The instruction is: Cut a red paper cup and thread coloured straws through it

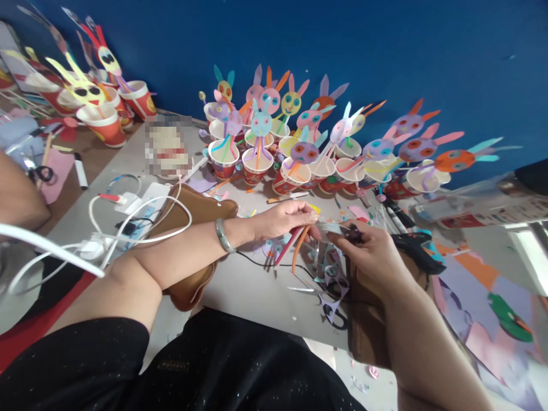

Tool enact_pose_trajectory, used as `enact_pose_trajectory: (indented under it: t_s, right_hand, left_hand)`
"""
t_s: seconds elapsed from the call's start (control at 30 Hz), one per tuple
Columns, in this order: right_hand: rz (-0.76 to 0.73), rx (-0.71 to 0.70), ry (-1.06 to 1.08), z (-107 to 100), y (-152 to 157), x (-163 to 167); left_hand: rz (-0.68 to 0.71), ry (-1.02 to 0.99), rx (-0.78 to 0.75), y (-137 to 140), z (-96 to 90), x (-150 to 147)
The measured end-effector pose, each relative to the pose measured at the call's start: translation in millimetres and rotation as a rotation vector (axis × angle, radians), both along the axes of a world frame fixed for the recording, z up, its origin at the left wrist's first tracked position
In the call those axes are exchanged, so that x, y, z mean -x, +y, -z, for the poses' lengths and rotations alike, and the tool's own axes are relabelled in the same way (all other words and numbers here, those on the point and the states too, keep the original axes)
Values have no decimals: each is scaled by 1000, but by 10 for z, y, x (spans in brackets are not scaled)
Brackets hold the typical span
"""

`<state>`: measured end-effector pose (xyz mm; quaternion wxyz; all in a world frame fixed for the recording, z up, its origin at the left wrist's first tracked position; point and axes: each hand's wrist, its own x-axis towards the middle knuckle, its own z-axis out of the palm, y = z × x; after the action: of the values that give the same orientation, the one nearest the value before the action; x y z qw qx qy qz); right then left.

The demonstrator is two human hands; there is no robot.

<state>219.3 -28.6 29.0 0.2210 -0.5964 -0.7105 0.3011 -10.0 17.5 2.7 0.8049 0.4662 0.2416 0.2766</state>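
the left hand (291, 219) pinches one red strip (287, 246) and one orange strip (299, 249), two in all, over the desk (248, 290); the right hand (373, 246), just beside, grasps one pale item (329, 228), too blurred to name. one pair of scissors (302, 289) lies near them.

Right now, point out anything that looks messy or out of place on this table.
The table looks littered: scissors lie loose amid cut paper scraps near the right hand, strewn rather than gathered. White cables also loop untidily about the power strip.
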Motion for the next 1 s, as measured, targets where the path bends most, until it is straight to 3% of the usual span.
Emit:
enact_pose_trajectory:
  t_s: [0.17, 0.33, 0.43, 0.63, 1.0]
  right_hand:
    - [112, -19, 125, 30, -19, 15]
    - [118, -22, 138, 2, -57, 25]
    - [78, 15, 123, -26, -90, 24]
    - [-17, 93, 51, -158, -138, 14]
    - [-208, 31, -208, -541, -20, -313]
  left_hand:
    - [20, -30, 13, 45, 60, -4]
    - [-41, 31, 42, 60, 91, -12]
    - [-74, 31, 63, 56, 89, -10]
    - [88, -49, 122, 18, -23, 3]
    - [199, -48, 50, 8, 39, 6]
